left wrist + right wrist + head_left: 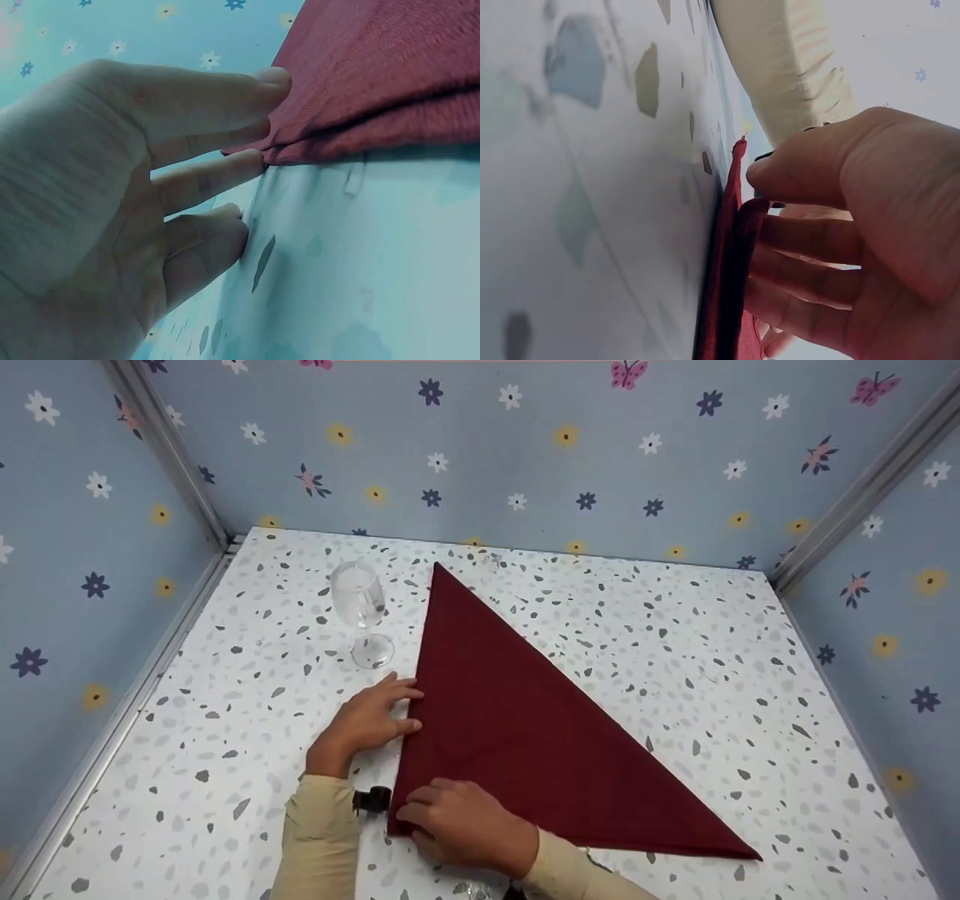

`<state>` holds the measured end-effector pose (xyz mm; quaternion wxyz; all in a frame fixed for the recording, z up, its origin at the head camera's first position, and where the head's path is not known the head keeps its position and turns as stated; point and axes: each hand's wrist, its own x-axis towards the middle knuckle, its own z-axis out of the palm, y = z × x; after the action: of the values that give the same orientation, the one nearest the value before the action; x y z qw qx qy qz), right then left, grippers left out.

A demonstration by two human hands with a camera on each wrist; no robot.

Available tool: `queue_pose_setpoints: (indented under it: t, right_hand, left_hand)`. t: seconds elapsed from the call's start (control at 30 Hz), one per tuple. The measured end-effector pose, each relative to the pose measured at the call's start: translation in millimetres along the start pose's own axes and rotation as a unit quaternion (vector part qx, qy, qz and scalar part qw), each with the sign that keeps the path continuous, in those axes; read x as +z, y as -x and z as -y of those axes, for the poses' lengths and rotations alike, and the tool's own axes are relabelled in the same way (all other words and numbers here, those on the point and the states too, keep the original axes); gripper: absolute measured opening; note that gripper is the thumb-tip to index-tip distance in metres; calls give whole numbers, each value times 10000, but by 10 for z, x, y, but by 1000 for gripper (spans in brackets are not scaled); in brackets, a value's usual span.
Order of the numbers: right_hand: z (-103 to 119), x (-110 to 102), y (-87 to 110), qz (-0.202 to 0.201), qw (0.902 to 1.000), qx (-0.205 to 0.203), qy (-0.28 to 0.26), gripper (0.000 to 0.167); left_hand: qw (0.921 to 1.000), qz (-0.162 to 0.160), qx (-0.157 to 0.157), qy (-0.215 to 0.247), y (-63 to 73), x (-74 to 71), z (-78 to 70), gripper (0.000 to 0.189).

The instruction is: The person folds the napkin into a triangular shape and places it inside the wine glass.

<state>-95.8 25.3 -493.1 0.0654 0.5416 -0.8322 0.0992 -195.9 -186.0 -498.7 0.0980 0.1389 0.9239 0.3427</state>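
Note:
A dark red cloth [517,720], folded into a large triangle, lies flat on the speckled table. My left hand [370,716] is at its left edge, fingers spread and loosely bent, fingertips touching the border. In the left wrist view the cloth's layered edge [390,135] meets those fingertips. My right hand [469,821] rests over the lower left corner. The right wrist view shows the right-hand fingers [810,240] extended against the cloth, with the thumb beside a slightly raised upper layer [751,217]. A clear stemmed glass [360,600] stands beyond my left hand.
The white table [712,660] with grey specks extends around the cloth. Blue flower-patterned panels [495,457] enclose its back and sides, with metal framing [169,450] at the corners. A black wrist camera [375,799] sits beside the left sleeve.

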Motion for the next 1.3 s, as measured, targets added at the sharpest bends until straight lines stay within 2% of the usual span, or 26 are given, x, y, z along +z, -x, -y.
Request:
queue_pose_setpoints:
  t: [0.13, 0.3, 0.57, 0.77, 1.0, 1.17, 1.3]
  right_hand:
    - [17, -5, -5, 84, 9999, 26, 51, 28]
    - [24, -23, -2, 209, 9995, -130, 219, 39]
    - [48, -23, -18, 470, 9970, -364, 493, 30]
    - [39, -41, -1, 689, 9960, -309, 472, 35]
    - [-58, -79, 92, 852, 9961, -222, -26, 41]
    - [-93, -95, 163, 696, 9961, -141, -521, 38]
    - [-140, -119, 238, 548, 9962, 160, -652, 34]
  left_hand:
    - [10000, 24, 15, 67, 25, -8, 11, 50]
    - [9999, -15, 57, 98, 37, -15, 22, 49]
    - [9999, -110, 35, -110, 35, -11, 26, 50]
    - [9987, -217, 78, -450, 10, -3, -14, 52]
    - [9977, -278, 145, -606, -26, 29, -47, 52]
    - [9974, -323, 191, -608, -9, 50, -41, 50]
    - [9971, -332, 253, -640, 3, 52, -50, 48]
